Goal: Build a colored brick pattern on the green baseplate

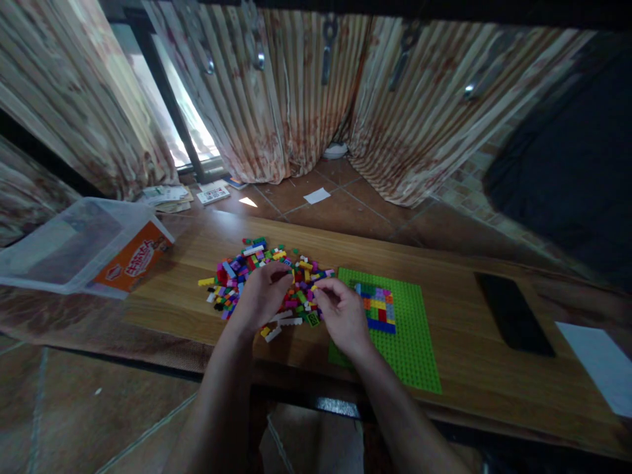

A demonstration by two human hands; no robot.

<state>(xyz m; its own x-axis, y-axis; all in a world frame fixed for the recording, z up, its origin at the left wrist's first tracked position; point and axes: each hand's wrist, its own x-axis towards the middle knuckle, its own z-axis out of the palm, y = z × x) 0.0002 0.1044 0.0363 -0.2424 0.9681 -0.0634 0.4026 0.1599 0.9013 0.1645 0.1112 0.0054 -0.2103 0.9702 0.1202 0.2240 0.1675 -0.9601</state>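
Over a heap of loose toy bricks [303, 299] in many colours, my left hand [264, 293] is closed, thumb and fingers pinched together. Something yellow shows by its fingertips, but whether it is held or lies in the heap I cannot make out. My right hand [343, 316] pinches a small yellow toy brick [315, 288] at the heap's right side. Beside and partly behind that hand lies a green baseplate [415, 336]. A block of multicoloured bricks [379, 306] is built on it, with a blue row [381, 326] along the near edge.
A clear plastic box [64, 273] with an orange label [133, 257] stands at the left end of the wooden table [182, 289]. On the right lie a dark phone-shaped slab [515, 313] and a white sheet [600, 362]. Curtains [296, 112] hang beyond the table.
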